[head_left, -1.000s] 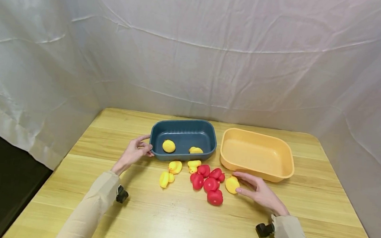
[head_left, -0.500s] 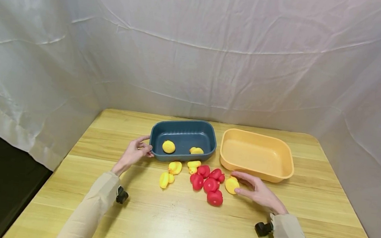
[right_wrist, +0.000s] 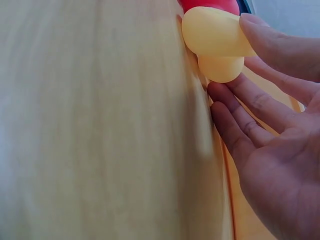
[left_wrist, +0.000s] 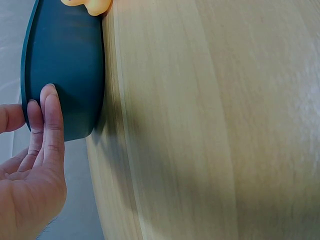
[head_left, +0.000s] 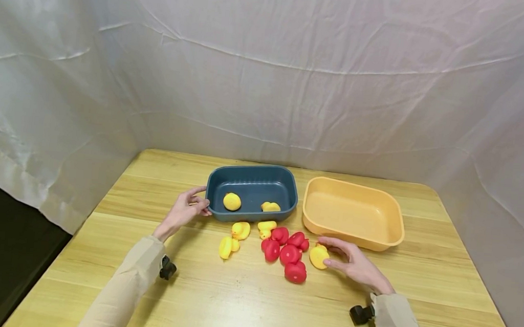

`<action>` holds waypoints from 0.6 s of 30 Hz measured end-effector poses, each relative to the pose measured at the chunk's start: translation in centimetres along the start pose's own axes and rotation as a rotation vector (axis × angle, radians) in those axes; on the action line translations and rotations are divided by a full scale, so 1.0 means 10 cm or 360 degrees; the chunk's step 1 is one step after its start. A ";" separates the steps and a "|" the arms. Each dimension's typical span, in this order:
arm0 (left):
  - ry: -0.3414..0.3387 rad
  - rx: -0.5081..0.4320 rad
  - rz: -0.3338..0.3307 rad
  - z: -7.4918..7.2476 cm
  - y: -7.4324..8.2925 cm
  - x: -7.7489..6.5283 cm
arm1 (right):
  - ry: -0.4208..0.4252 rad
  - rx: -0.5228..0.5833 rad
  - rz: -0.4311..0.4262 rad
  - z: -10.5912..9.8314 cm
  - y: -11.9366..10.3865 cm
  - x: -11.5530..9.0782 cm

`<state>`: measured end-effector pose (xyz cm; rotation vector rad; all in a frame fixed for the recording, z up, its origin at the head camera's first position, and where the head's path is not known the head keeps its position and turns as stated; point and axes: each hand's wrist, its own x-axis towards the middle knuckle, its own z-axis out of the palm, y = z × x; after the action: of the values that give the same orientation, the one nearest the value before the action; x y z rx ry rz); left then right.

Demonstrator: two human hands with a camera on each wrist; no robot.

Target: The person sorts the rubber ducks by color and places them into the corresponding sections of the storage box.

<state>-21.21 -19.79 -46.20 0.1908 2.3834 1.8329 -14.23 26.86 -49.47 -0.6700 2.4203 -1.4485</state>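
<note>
Beside the blue tray's (head_left: 260, 189) left end, our left hand (head_left: 183, 209) holds its end wall, thumb at the rim and fingers against the outside. Right of the blue tray and nearer us, our right hand's (head_left: 359, 264) fingers curve round a yellow duck (head_left: 317, 257), thumb on its side; we cannot tell whether it touches the worktop (head_left: 214, 303). Since a moment ago this duck has shifted very slightly toward us, while the other ducks look unmoved. We judge that as a grip being settled, with the duck still outside the blue tray. Two ducks (head_left: 232, 201) lie inside that tray, three loose ducks (head_left: 241, 229) in front of it, red ducks (head_left: 290, 254) near its front right corner, and the orange tray (head_left: 355, 212) to its right.
</note>
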 end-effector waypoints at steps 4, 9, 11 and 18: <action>0.0000 0.0000 -0.0004 0.00 -0.01 0.00 | 0.0012 -0.0032 -0.0020 0.00 0.00 -0.01; -0.0001 0.0001 -0.0005 0.00 -0.01 0.00 | 0.0030 -0.0090 -0.0042 0.00 -0.01 -0.01; -0.0001 -0.0001 -0.0006 0.00 -0.01 0.00 | 0.0029 -0.0105 -0.0053 0.00 -0.02 -0.01; 0.0000 -0.0003 -0.0009 0.00 0.00 0.00 | 0.0048 -0.0114 -0.0068 0.01 -0.03 0.00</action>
<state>-21.22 -19.75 -46.21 0.1837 2.3794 1.8326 -14.05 26.65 -49.25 -0.7252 2.5060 -1.4036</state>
